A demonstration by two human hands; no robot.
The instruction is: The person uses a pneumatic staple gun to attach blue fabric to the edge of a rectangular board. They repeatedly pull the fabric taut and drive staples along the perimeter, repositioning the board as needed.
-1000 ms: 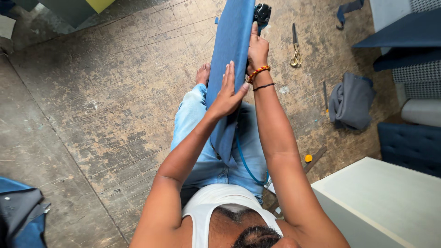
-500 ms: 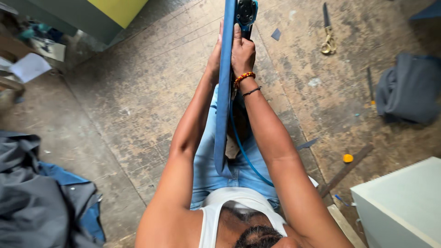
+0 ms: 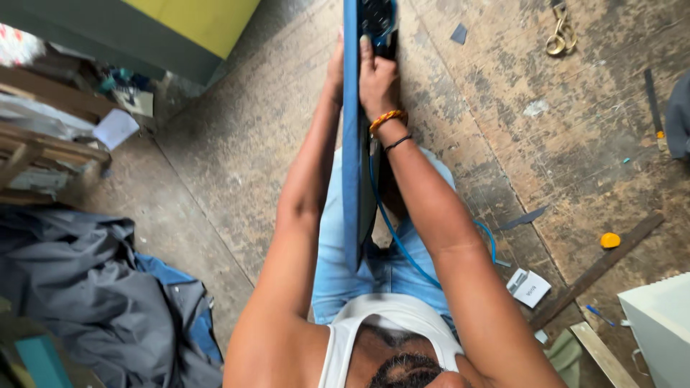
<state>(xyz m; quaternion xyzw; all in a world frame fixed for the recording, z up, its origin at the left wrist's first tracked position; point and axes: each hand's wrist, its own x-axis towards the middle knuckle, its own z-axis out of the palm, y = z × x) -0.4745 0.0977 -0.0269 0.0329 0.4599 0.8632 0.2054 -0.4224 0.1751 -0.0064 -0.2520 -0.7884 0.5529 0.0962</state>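
Note:
A long blue fabric-covered panel (image 3: 351,144) stands on edge between my knees, running away from me toward the top of the head view. My left hand (image 3: 335,68) presses flat against its left face, mostly hidden behind the panel. My right hand (image 3: 376,79), with orange and black wristbands, grips a black tool (image 3: 379,21) held against the panel's right side near the far end. A blue hose (image 3: 392,233) trails from the tool down along my right arm to my lap.
Worn wooden floor all around. Grey and blue cloth (image 3: 93,287) lies heaped at lower left. Wooden frames (image 3: 36,144) sit at left, a green and yellow box (image 3: 180,29) at top. Scissors (image 3: 560,36), a wood strip (image 3: 596,269), a small white box (image 3: 530,287) and white furniture (image 3: 658,323) lie right.
The view has swung left and closer, bringing the cloth heap and wooden frames into sight. Both hands have slid farther up the panel, which now stands edge-on; the right hand stays on the black tool.

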